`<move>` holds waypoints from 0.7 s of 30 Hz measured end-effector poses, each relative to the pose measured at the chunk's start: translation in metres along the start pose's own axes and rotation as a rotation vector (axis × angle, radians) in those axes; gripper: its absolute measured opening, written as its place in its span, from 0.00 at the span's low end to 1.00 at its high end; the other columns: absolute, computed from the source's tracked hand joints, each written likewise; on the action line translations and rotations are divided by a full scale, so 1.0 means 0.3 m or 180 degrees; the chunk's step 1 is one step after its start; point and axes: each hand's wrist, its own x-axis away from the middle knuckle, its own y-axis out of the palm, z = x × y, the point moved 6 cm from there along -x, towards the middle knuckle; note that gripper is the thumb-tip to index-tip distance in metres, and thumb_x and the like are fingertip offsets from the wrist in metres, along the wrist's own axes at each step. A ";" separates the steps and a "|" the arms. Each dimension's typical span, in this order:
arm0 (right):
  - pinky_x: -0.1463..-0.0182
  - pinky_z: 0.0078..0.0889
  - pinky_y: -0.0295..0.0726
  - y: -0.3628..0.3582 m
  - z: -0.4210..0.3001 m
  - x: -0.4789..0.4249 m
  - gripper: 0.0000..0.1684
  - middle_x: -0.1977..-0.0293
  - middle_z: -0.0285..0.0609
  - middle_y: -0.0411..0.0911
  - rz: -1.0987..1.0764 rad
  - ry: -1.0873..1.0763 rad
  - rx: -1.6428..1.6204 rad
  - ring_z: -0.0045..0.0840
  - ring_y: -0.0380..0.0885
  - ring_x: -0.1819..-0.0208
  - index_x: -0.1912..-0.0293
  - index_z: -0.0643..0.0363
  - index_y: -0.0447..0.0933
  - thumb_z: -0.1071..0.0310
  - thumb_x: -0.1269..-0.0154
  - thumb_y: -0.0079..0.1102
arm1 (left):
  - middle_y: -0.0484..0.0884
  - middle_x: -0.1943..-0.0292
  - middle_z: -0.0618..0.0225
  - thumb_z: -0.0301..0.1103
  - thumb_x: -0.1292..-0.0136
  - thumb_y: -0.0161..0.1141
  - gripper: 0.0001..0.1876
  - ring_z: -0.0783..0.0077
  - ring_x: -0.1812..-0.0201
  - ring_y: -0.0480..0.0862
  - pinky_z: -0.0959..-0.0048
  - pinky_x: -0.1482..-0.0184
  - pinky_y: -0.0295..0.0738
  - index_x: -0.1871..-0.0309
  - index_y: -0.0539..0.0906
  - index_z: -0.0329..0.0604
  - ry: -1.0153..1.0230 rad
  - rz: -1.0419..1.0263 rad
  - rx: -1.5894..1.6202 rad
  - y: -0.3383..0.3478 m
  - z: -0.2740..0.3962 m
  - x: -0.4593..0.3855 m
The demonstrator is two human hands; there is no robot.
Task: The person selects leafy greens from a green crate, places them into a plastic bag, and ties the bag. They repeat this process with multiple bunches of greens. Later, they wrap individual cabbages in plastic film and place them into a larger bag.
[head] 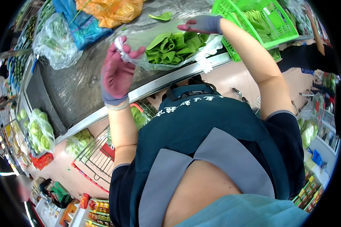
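A clear plastic bag [159, 31] with green leafy vegetables [173, 48] in it lies at the near edge of a dark counter [74, 88]. My left hand [119, 71], in a pink-palmed grey glove, grips the bag's left end between thumb and fingers. My right hand [200, 25], gloved alike, is at the bag's upper right side, above the leaves; whether its fingers pinch the film cannot be told. White plastic [206, 54] hangs at the right end of the bag, over the counter's metal edge. A loose green leaf [162, 16] lies beyond the bag.
A green plastic basket [281, 37] with vegetables stands at the right. Orange [110, 12] and blue plastic bags [82, 31] and a clear bag of greens [56, 42] lie at the back left. A wire cart [95, 167] stands below left. A person in dark clothes [307, 58] is at the right.
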 end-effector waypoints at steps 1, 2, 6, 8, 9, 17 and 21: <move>0.57 0.35 0.81 0.049 0.022 -0.023 0.60 0.47 0.49 0.74 -0.0002 -0.0067 -0.0012 0.35 0.78 0.54 0.39 0.55 0.68 0.14 0.54 0.35 | 0.77 0.50 0.60 0.33 0.33 0.48 0.26 0.69 0.51 0.78 0.58 0.37 0.64 0.35 0.61 0.28 -0.0193 0.0085 -0.0081 0.007 -0.047 -0.017; 0.54 0.34 0.80 0.080 0.032 -0.029 0.59 0.48 0.48 0.75 0.0017 -0.0280 0.0040 0.36 0.79 0.54 0.42 0.54 0.72 0.14 0.53 0.33 | 0.76 0.50 0.60 0.33 0.33 0.49 0.26 0.70 0.53 0.78 0.59 0.38 0.65 0.35 0.60 0.28 -0.0377 0.0173 -0.0167 0.001 -0.099 -0.042; 0.60 0.35 0.77 0.135 -0.177 0.013 0.19 0.67 0.48 0.81 0.0639 -0.0926 0.0214 0.38 0.80 0.66 0.56 0.55 0.79 0.52 0.38 0.54 | 0.76 0.49 0.60 0.30 0.34 0.49 0.27 0.75 0.64 0.73 0.65 0.47 0.72 0.34 0.60 0.27 -0.0851 0.0301 -0.0506 -0.054 -0.203 -0.050; 0.60 0.34 0.77 0.168 -0.305 0.037 0.14 0.68 0.48 0.81 0.0537 -0.1331 0.0058 0.39 0.80 0.68 0.60 0.55 0.80 0.58 0.40 0.53 | 0.75 0.50 0.60 0.28 0.35 0.49 0.27 0.77 0.68 0.70 0.70 0.57 0.73 0.34 0.60 0.27 -0.0869 0.0585 -0.0564 -0.025 -0.207 -0.029; 0.58 0.35 0.78 0.182 -0.374 0.041 0.13 0.69 0.47 0.81 0.0389 -0.1477 -0.0010 0.37 0.81 0.67 0.60 0.55 0.80 0.61 0.42 0.53 | 0.75 0.51 0.59 0.28 0.35 0.49 0.27 0.77 0.69 0.70 0.71 0.58 0.72 0.34 0.59 0.28 -0.0902 0.0507 -0.0580 -0.025 -0.206 -0.012; 0.54 0.36 0.76 0.383 -0.372 -0.223 0.28 0.55 0.45 0.79 -0.0990 -0.1128 0.0254 0.36 0.78 0.57 0.46 0.54 0.76 0.51 0.43 0.57 | 0.75 0.58 0.63 0.27 0.36 0.48 0.25 0.80 0.73 0.69 0.74 0.59 0.72 0.37 0.63 0.24 -0.0944 0.0683 -0.0623 -0.072 -0.188 0.035; 0.47 0.37 0.74 0.362 -0.330 -0.177 0.31 0.54 0.46 0.80 -0.0420 -0.1491 0.1167 0.39 0.78 0.51 0.47 0.52 0.77 0.43 0.43 0.58 | 0.75 0.61 0.67 0.27 0.36 0.48 0.25 0.80 0.70 0.70 0.74 0.54 0.72 0.36 0.63 0.26 -0.0517 0.0804 -0.0025 -0.193 -0.152 0.091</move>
